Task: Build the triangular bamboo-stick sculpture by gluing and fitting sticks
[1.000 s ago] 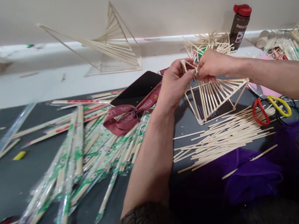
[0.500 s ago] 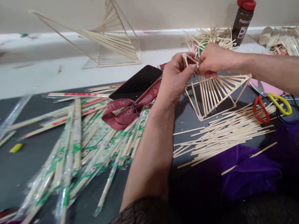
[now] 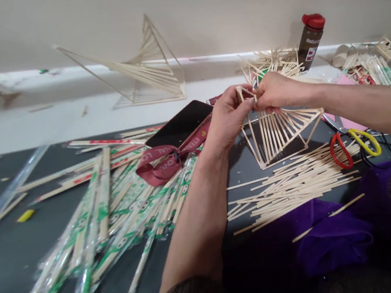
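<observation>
A small frame model of thin wooden sticks [image 3: 282,129] stands on the dark table, its sticks fanned between slanting edges. My left hand [image 3: 229,115] is closed around the model's upper left corner, thumb and fingers gripping the sticks. Pressed close beside it, my right hand [image 3: 273,91] pinches at the same top corner; what lies between its fingertips is hidden. Just in front of the model lies a pile of loose wooden sticks [image 3: 288,186]. Scissors [image 3: 349,142] with red and yellow handles rest to the right, under my right forearm.
Wrapped chopsticks [image 3: 124,210] cover the table at left, with a red lanyard [image 3: 160,165] and a black phone [image 3: 181,123] beyond them. A larger stick model [image 3: 157,81] stands on the white ledge. Behind my hands are a bottle [image 3: 311,43] and a heap of sticks [image 3: 274,63].
The whole view has shifted, so things sit lower in the picture. Both hands stay together at the model's top corner, with little visible change in grip.
</observation>
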Action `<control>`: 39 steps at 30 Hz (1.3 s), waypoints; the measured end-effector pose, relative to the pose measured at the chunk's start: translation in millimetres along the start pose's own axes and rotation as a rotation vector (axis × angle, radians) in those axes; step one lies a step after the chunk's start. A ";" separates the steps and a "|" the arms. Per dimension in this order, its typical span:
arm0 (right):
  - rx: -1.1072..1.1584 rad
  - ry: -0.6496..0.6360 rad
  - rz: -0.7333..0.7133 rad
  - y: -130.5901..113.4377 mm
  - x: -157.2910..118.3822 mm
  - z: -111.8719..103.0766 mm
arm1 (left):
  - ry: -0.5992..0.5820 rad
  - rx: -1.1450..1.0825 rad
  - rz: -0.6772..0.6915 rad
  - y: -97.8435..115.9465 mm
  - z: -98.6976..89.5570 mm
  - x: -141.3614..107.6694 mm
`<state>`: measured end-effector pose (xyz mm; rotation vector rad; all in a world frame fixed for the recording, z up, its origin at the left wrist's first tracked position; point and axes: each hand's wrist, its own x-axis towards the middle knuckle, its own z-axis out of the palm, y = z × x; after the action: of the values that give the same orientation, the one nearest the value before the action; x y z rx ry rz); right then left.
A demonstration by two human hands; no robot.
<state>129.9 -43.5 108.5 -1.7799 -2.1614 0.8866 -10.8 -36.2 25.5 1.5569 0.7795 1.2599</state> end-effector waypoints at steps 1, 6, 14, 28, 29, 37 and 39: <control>0.008 -0.002 -0.004 0.4 0.1 -0.1 | -0.002 -0.002 -0.007 0.5 -0.1 -0.2; 0.039 -0.008 -0.022 1.1 0.1 -0.3 | 0.000 -0.024 -0.041 1.7 -0.8 -0.5; 0.005 -0.009 -0.037 7.5 7.5 0.9 | 0.014 -0.035 -0.065 2.4 -1.6 -1.9; 0.324 0.127 -0.087 25.0 0.0 -22.2 | 0.019 -0.022 -0.117 4.5 -3.5 -5.4; 0.375 0.151 -0.092 28.2 -2.1 -23.8 | 0.023 -0.011 -0.107 3.8 -4.3 -5.2; 0.604 0.302 -0.075 61.8 -32.4 -28.6 | 0.308 0.461 -0.203 29.1 -14.1 -43.2; 0.623 0.326 -0.068 70.4 -39.8 -28.6 | 0.099 0.704 -0.351 42.4 -11.4 -65.7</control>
<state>212.4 -65.4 100.2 -1.4070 -1.5108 1.0227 -42.8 -106.5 42.1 1.7885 1.6056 0.8395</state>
